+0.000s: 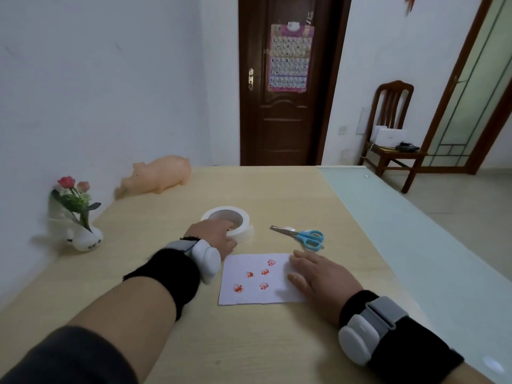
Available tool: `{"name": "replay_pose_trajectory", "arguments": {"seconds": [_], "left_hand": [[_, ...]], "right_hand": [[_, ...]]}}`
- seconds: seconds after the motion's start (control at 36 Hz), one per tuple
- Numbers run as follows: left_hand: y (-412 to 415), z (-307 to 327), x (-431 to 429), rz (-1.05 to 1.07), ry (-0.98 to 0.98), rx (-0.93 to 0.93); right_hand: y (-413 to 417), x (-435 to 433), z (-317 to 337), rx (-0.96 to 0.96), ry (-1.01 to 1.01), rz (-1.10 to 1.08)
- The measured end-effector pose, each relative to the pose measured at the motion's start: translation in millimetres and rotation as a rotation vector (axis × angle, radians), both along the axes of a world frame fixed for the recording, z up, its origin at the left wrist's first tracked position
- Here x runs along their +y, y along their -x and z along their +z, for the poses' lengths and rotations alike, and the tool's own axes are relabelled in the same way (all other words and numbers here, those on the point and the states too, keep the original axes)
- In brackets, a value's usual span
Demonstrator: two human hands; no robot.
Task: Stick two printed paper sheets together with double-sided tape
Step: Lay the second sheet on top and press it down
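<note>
A white paper sheet (257,281) printed with several small red figures lies flat on the wooden table (277,189). My right hand (318,278) rests flat on its right edge, fingers straight. Just beyond the sheet's left corner stands a wide white roll of double-sided tape (230,221). My left hand (216,235) grips the roll's near side, with fingers curled over its rim. Only one sheet is plainly visible; I cannot tell whether another lies under it.
Blue-handled scissors (302,235) lie right of the roll, blades pointing left. A pink toy pig (160,176) and a small vase of flowers (80,217) stand at the table's far left by the wall. A glass-topped strip (401,231) runs along the right side.
</note>
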State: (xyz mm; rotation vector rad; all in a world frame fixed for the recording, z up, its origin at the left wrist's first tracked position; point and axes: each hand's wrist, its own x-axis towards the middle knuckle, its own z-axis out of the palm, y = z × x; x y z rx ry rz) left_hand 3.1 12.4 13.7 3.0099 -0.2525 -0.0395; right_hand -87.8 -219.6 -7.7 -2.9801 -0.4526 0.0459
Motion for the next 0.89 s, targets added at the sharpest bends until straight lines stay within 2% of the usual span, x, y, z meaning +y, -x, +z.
{"name": "replay_pose_trajectory", "arguments": {"seconds": [0.14, 0.25, 0.31, 0.36, 0.44, 0.53, 0.58, 0.69, 0.89], "left_hand": [[-1.3, -2.3, 2.2, -0.001, 0.041, -0.060], [7.4, 9.7, 6.8, 0.036, 0.313, -0.128], [19.3, 17.4, 7.5, 0.005, 0.555, -0.212], [37.3, 26.2, 5.7, -0.060, 0.770, -0.260], [56.9, 28.2, 3.9, -0.134, 0.940, -0.236], [68.7, 21.6, -0.6, -0.197, 1.064, -0.177], [75.9, 16.6, -6.2, -0.228, 1.103, -0.155], [83.9, 8.8, -15.8, -0.252, 1.166, -0.089], [89.2, 7.7, -19.9, -0.285, 1.214, -0.005]], "right_hand": [[1.8, 1.0, 2.7, -0.049, 0.004, 0.047], [1.1, 0.6, 3.1, -0.048, -0.019, 0.043], [1.8, 0.0, 3.1, -0.052, -0.058, 0.033], [2.2, 0.1, 4.5, -0.093, -0.193, -0.017], [0.9, 1.3, 12.5, -0.173, -0.520, -0.130], [0.6, 8.5, 25.3, -0.098, -1.003, -0.133], [-0.7, 14.5, 33.3, -0.012, -1.192, -0.074], [-2.6, 25.4, 40.7, 0.093, -1.309, 0.015], [-6.8, 30.2, 40.5, 0.041, -1.265, 0.017]]}}
